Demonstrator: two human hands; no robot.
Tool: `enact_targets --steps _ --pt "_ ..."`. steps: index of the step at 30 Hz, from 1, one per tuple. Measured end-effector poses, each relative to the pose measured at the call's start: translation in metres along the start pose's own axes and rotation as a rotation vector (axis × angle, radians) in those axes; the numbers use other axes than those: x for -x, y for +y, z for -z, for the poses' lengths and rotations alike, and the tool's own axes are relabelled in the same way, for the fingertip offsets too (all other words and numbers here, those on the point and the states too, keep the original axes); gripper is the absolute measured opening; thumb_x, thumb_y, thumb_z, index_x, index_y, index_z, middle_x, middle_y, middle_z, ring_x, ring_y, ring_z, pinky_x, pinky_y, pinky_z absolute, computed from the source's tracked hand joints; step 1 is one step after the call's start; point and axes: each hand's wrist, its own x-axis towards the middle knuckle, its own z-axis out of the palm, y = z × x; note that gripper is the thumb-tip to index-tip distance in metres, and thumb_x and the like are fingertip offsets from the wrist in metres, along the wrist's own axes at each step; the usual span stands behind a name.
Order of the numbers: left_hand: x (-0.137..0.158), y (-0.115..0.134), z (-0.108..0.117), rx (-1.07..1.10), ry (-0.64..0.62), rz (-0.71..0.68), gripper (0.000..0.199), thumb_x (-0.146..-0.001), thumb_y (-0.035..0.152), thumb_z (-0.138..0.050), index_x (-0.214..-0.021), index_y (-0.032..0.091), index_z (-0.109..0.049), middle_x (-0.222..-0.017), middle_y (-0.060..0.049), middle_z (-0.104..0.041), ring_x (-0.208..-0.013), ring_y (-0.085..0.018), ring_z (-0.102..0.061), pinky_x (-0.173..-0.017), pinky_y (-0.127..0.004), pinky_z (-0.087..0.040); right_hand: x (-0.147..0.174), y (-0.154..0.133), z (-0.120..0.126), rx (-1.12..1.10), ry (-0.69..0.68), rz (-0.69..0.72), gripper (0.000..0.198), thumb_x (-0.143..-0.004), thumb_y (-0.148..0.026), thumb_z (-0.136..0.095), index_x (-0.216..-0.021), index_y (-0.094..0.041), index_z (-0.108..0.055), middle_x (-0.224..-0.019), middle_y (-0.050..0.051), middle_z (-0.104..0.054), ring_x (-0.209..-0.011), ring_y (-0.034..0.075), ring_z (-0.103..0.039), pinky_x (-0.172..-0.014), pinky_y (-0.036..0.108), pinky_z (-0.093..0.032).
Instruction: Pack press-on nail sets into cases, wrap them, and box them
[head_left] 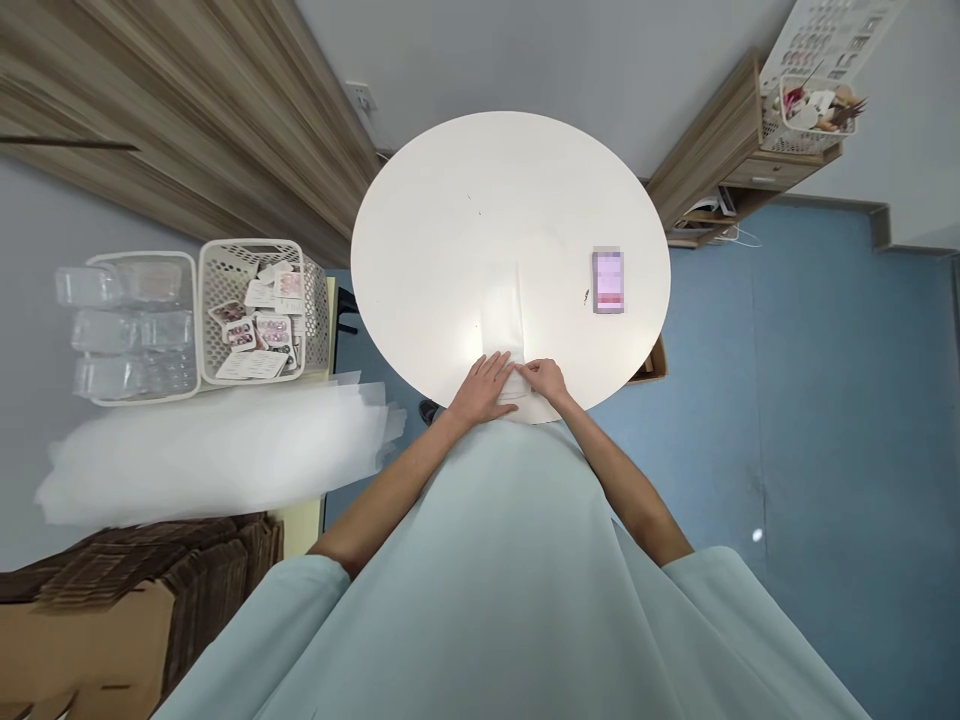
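A clear, thin plastic sleeve (502, 310) lies lengthwise near the front edge of the white oval table (420, 220). My left hand (484, 390) rests flat on its near end, fingers stretched out. Just to the right, my right hand (545, 379) has thumb and forefinger pinched together at the sleeve's right edge, close to the left fingertips. The sleeve's near end is partly covered by my left hand.
A phone (608, 281) with a blurred screen lies on the table's right side. To the left stand a white basket (204, 300) of small cards, a tub of clear boxes (112, 330), a stack of translucent bags (217, 450) and folded cardboard (90, 640). A wooden cabinet (720, 150) stands back right.
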Motion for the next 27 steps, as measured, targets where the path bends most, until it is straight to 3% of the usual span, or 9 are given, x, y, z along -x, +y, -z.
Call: enact_targets --steps 3,6,8,10,12,14,16,21,27 --pt "-0.002 -0.001 0.002 -0.021 -0.023 0.013 0.082 -0.087 0.021 -0.067 -0.164 0.019 -0.039 -0.174 -0.017 -0.035 -0.162 -0.036 -0.031 -0.133 -0.059 -0.02 0.002 0.0 0.001 -0.047 -0.021 -0.023 0.041 -0.094 -0.055 -0.062 -0.071 -0.023 -0.07 -0.056 0.0 -0.064 -0.061 0.02 -0.068 -0.062 0.028 -0.048" --pt "-0.002 -0.001 0.004 -0.012 -0.033 0.012 0.079 -0.083 0.013 -0.064 -0.16 0.017 -0.044 -0.169 -0.019 -0.043 -0.157 -0.036 -0.04 -0.131 -0.059 -0.026 0.007 0.001 0.004 -0.01 -0.043 -0.02 0.039 -0.096 -0.053 -0.062 -0.078 -0.021 -0.074 -0.064 0.002 -0.071 -0.066 0.021 -0.071 -0.066 0.029 -0.051" --pt "0.0 0.0 0.005 -0.003 -0.031 0.012 0.073 -0.084 0.014 -0.063 -0.156 0.016 -0.048 -0.167 -0.019 -0.045 -0.155 -0.036 -0.043 -0.13 -0.057 -0.028 0.012 0.003 0.008 0.063 0.013 0.034 0.033 -0.102 -0.045 -0.056 -0.094 -0.02 -0.077 -0.085 0.006 -0.079 -0.079 0.023 -0.074 -0.074 0.031 -0.054" --pt "0.001 0.001 0.008 0.012 -0.018 0.021 0.069 -0.085 0.015 -0.062 -0.153 0.017 -0.05 -0.166 -0.018 -0.047 -0.153 -0.034 -0.045 -0.129 -0.056 -0.03 0.017 0.006 0.013 0.166 0.08 0.185 0.032 -0.103 -0.028 -0.049 -0.122 -0.021 -0.074 -0.12 0.008 -0.078 -0.1 0.024 -0.074 -0.084 0.033 -0.056" --pt "0.001 0.001 0.011 0.038 -0.007 0.034 0.067 -0.085 0.016 -0.062 -0.152 0.019 -0.052 -0.164 -0.016 -0.049 -0.151 -0.034 -0.047 -0.128 -0.056 -0.032 0.021 0.009 0.018 0.277 0.055 0.374 0.053 -0.097 -0.013 -0.047 -0.147 -0.026 -0.06 -0.152 0.007 -0.063 -0.115 0.024 -0.069 -0.088 0.035 -0.056" --pt "0.0 0.002 0.014 0.062 0.0 0.051 0.066 -0.085 0.017 -0.063 -0.151 0.022 -0.054 -0.162 -0.014 -0.052 -0.149 -0.034 -0.049 -0.127 -0.057 -0.035 0.025 0.011 0.021 0.36 -0.039 0.496 0.065 -0.093 -0.01 -0.05 -0.155 -0.03 -0.051 -0.165 0.005 -0.049 -0.115 0.023 -0.068 -0.085 0.035 -0.057" --pt "-0.001 0.001 0.017 0.079 0.009 0.066 0.064 -0.085 0.017 -0.062 -0.149 0.023 -0.057 -0.159 -0.013 -0.055 -0.147 -0.034 -0.051 -0.126 -0.057 -0.037 0.026 0.012 0.021 0.39 -0.096 0.527 0.062 -0.092 -0.012 -0.054 -0.152 -0.03 -0.053 -0.167 0.005 -0.047 -0.105 0.022 -0.07 -0.08 0.034 -0.057" --pt "-0.002 -0.008 0.018 0.218 0.057 0.099 0.055 -0.085 0.021 -0.063 -0.141 0.021 -0.064 -0.15 -0.012 -0.061 -0.14 -0.032 -0.058 -0.123 -0.051 -0.044 0.023 0.014 0.018 0.32 -0.084 0.488 0.047 -0.095 -0.016 -0.053 -0.141 -0.028 -0.06 -0.161 0.004 -0.054 -0.086 0.018 -0.068 -0.08 0.033 -0.056" --pt "-0.002 -0.019 0.017 0.497 0.199 0.297 0.038 -0.089 0.035 -0.067 -0.126 0.025 -0.07 -0.133 -0.006 -0.071 -0.126 -0.027 -0.068 -0.112 -0.043 -0.054 0.009 0.011 0.02 0.136 -0.079 0.419 0.037 -0.101 -0.032 -0.055 -0.138 -0.029 -0.061 -0.136 0.003 -0.071 -0.083 0.02 -0.068 -0.085 0.036 -0.056"
